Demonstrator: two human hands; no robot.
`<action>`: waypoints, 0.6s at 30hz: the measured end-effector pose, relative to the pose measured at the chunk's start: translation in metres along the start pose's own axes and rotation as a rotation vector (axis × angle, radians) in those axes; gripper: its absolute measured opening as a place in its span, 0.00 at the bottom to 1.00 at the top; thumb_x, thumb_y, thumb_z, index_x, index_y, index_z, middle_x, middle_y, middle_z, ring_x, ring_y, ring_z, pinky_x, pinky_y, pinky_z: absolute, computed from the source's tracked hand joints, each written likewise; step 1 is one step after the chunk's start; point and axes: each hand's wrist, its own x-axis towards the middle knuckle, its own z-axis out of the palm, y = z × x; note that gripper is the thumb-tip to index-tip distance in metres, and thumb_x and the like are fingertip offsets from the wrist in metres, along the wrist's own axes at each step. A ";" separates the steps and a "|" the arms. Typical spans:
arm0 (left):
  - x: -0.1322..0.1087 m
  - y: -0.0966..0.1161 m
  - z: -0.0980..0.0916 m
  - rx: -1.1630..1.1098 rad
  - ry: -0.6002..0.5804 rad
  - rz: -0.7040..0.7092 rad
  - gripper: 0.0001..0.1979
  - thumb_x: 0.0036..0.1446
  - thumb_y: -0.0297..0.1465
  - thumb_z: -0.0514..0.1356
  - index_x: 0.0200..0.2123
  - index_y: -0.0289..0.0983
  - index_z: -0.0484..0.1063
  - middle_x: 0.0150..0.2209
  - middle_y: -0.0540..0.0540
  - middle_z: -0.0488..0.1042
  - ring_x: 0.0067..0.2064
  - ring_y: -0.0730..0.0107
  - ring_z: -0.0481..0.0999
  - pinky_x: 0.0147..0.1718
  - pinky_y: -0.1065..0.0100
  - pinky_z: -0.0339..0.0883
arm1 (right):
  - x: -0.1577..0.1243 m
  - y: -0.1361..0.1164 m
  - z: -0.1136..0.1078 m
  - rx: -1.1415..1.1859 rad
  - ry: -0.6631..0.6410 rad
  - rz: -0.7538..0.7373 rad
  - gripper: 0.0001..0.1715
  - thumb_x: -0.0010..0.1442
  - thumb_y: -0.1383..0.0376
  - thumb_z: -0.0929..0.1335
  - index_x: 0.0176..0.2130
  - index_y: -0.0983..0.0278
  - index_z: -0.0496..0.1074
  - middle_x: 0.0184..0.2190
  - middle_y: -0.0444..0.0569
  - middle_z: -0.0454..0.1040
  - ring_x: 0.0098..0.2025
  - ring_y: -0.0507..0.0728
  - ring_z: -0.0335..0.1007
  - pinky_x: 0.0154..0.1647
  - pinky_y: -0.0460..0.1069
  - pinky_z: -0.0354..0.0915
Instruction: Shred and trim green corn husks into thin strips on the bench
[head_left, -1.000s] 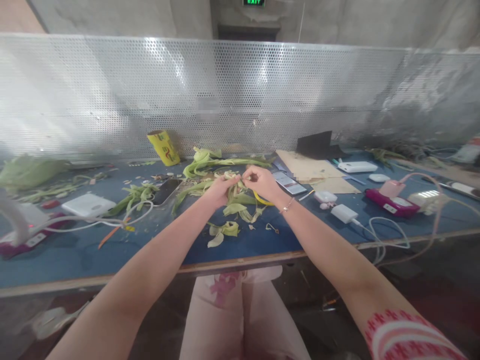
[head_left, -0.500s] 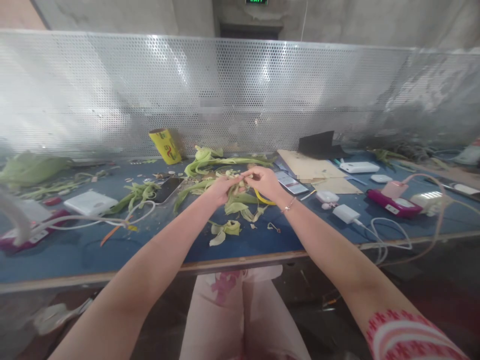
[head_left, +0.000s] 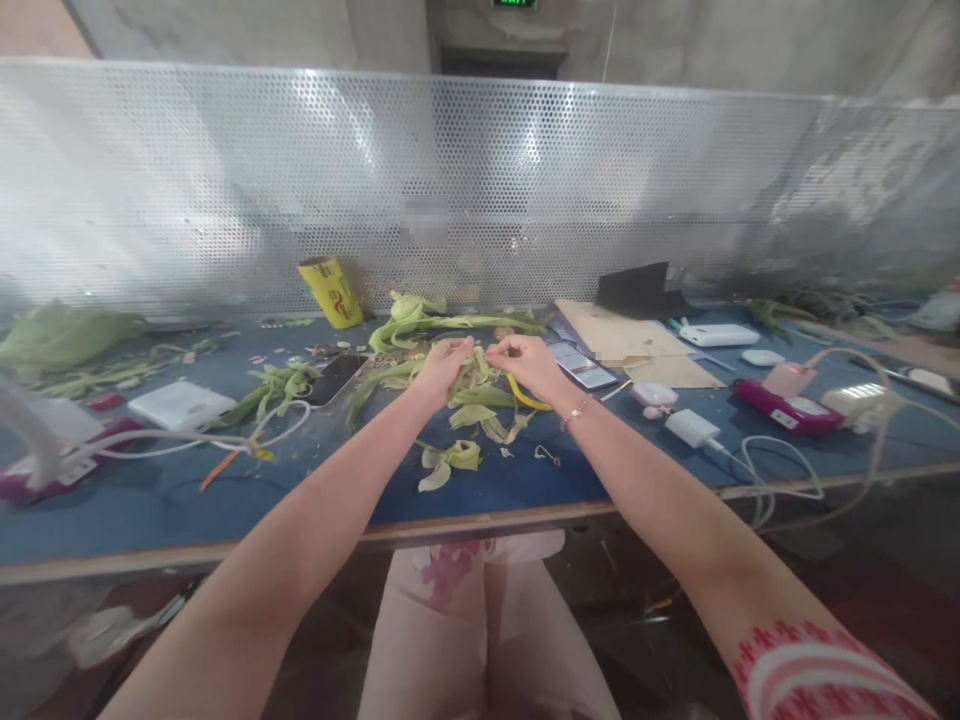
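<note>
Over a heap of wilted, pale green leaves (head_left: 480, 398) at the middle of the blue table, my two hands face each other with a small gap between them. My left hand (head_left: 448, 366) is closed, thumb against fingers, and what it pinches is too small to name. Thumb and fingertips of my right hand (head_left: 523, 362) are pressed together; anything between them is hidden. A yellow loop (head_left: 527, 394) lies just below the right hand. Behind both hands stretches a long green stalk (head_left: 472, 322). Closer to me lies a loose curled leaf piece (head_left: 452, 457).
A yellow tube (head_left: 332, 293) leans near the perforated metal screen (head_left: 480, 160). Phones (head_left: 341, 378) lie on both sides. To the right are brown cardboard sheets (head_left: 619, 332), a white charger (head_left: 693, 428) and a purple power strip (head_left: 791, 407). White cables (head_left: 187, 440) cross the left side.
My hands have come slightly apart; before, their fingertips met over the leaves. The left hand has turned a little upward. The things on the table have stayed in place.
</note>
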 end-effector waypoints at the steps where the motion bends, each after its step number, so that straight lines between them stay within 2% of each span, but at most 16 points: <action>1: 0.000 0.001 -0.002 0.114 0.125 0.154 0.11 0.53 0.35 0.60 0.37 0.35 0.67 0.33 0.45 0.72 0.35 0.70 0.74 0.37 0.64 0.71 | 0.000 0.000 0.000 0.006 0.013 0.012 0.13 0.46 0.59 0.70 0.28 0.67 0.75 0.21 0.43 0.71 0.24 0.49 0.62 0.27 0.46 0.58; 2: 0.000 0.003 -0.004 0.246 0.237 0.333 0.13 0.51 0.34 0.61 0.40 0.36 0.67 0.37 0.44 0.72 0.40 0.68 0.73 0.41 0.63 0.69 | 0.001 0.000 0.000 0.005 0.025 0.019 0.13 0.45 0.59 0.70 0.28 0.67 0.75 0.20 0.42 0.70 0.23 0.49 0.60 0.26 0.46 0.57; 3: -0.001 0.005 -0.006 0.391 0.265 0.508 0.15 0.48 0.32 0.63 0.41 0.36 0.68 0.42 0.43 0.71 0.45 0.65 0.72 0.44 0.61 0.67 | 0.001 -0.001 0.000 0.001 0.037 0.024 0.13 0.45 0.59 0.70 0.28 0.67 0.75 0.19 0.41 0.68 0.23 0.49 0.59 0.26 0.45 0.55; 5: -0.005 0.010 -0.008 0.664 0.184 0.784 0.12 0.46 0.31 0.63 0.37 0.36 0.71 0.43 0.42 0.71 0.49 0.60 0.69 0.50 0.56 0.63 | 0.000 -0.004 0.000 0.002 0.049 0.027 0.11 0.44 0.61 0.70 0.27 0.67 0.75 0.17 0.40 0.66 0.22 0.48 0.57 0.25 0.45 0.54; 7: -0.010 0.012 -0.007 0.826 0.065 0.933 0.06 0.46 0.30 0.63 0.32 0.37 0.73 0.43 0.43 0.73 0.49 0.59 0.70 0.52 0.54 0.61 | 0.000 -0.007 0.001 0.022 0.055 0.030 0.10 0.43 0.62 0.70 0.27 0.67 0.74 0.17 0.39 0.65 0.22 0.47 0.56 0.25 0.45 0.54; 8: -0.011 0.012 -0.006 0.868 0.017 0.963 0.05 0.47 0.29 0.62 0.31 0.38 0.73 0.43 0.43 0.74 0.49 0.59 0.70 0.51 0.54 0.61 | -0.001 -0.007 0.002 0.036 0.057 0.034 0.09 0.43 0.63 0.70 0.26 0.67 0.74 0.17 0.39 0.65 0.22 0.47 0.56 0.25 0.45 0.54; 11: -0.013 0.009 -0.003 0.881 -0.026 0.982 0.04 0.47 0.27 0.60 0.30 0.37 0.73 0.40 0.43 0.76 0.47 0.61 0.72 0.49 0.55 0.64 | 0.000 -0.004 0.005 0.107 0.065 0.048 0.09 0.43 0.63 0.70 0.26 0.67 0.72 0.19 0.40 0.66 0.22 0.47 0.57 0.25 0.45 0.55; 15: -0.011 0.004 -0.003 0.841 -0.014 0.986 0.06 0.48 0.26 0.59 0.32 0.36 0.73 0.40 0.42 0.77 0.47 0.63 0.74 0.49 0.59 0.66 | 0.004 0.004 0.008 0.212 0.072 0.052 0.10 0.41 0.64 0.71 0.27 0.67 0.71 0.21 0.41 0.68 0.23 0.48 0.59 0.27 0.45 0.58; 18: -0.011 0.004 -0.005 0.845 0.002 0.995 0.09 0.49 0.26 0.58 0.35 0.36 0.74 0.40 0.43 0.78 0.44 0.64 0.75 0.46 0.62 0.68 | 0.004 0.005 0.008 0.207 0.084 0.033 0.10 0.42 0.64 0.71 0.27 0.67 0.71 0.21 0.41 0.68 0.23 0.48 0.59 0.28 0.46 0.59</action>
